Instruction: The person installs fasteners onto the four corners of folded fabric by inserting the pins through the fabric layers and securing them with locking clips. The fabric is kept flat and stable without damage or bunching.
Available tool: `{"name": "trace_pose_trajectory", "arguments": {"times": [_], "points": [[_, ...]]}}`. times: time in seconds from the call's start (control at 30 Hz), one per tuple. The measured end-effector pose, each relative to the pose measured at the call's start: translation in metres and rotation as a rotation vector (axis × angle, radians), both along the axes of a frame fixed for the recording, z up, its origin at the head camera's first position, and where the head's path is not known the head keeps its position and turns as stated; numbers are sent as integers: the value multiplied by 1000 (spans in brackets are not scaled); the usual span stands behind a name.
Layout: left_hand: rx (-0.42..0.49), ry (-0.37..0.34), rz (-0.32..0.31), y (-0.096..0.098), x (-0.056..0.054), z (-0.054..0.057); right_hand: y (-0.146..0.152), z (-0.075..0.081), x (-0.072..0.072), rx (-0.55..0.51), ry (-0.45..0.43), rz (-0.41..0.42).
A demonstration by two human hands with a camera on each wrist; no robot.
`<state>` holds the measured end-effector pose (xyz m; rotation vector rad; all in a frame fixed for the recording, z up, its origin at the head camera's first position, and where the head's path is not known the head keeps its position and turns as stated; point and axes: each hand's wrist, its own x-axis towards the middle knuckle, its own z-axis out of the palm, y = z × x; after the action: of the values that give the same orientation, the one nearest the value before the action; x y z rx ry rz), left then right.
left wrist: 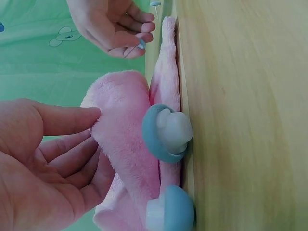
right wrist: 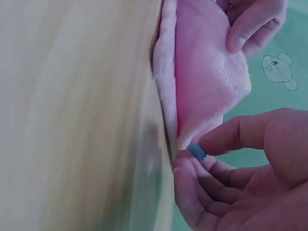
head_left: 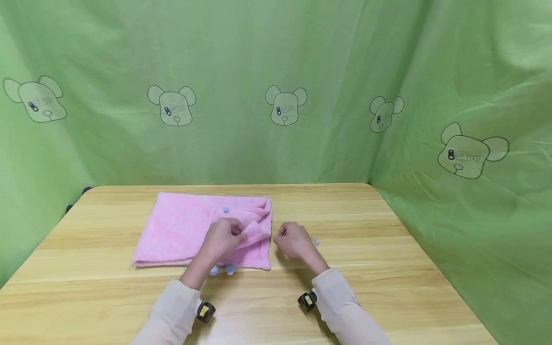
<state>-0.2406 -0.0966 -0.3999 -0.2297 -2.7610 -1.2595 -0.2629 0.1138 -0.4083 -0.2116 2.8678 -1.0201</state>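
Two blue-and-white mushroom-shaped fasteners [head_left: 230, 270] lie at the near edge of the folded pink plush blanket [head_left: 177, 230], on our side of the left hand [head_left: 224, 235]. That hand pinches a raised flap of the blanket between thumb and fingers, and most of the cloth spreads to its left and beyond it. Just off the blanket's right edge, the right hand [head_left: 293, 238] holds a small blue cap [right wrist: 196, 151] between thumb and fingertips; we cannot tell whether a pin sticks out of it. Another blue cap [head_left: 316, 242] lies to the right of that hand, and a third cap [head_left: 226, 209] rests on the blanket past the left hand. We judge that a slack pinch could let the flap slump, or the tiny held piece drop and roll. Under both hands runs a light wood-grain tabletop [head_left: 366, 297]; well beyond them hangs a green curtain [head_left: 336, 143] printed with bear heads [head_left: 284, 109].
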Motion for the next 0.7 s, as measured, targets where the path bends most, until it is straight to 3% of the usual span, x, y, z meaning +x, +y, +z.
{"name": "trace_pose_trajectory", "arguments": {"times": [0.13, 0.3, 0.43, 0.7], "points": [[33, 1, 5, -1, 0, 0, -4, -2, -1, -116, -28, 71], [61, -26, 7, 0, 0, 1, -8, -1, 0, -325, -124, 142], [72, -41, 9, 0, 0, 3, -10, 1, 1, -426, -186, 184], [87, -55, -20, -2, 1, 4, -17, 1, 5, -556, -259, 162]]}}
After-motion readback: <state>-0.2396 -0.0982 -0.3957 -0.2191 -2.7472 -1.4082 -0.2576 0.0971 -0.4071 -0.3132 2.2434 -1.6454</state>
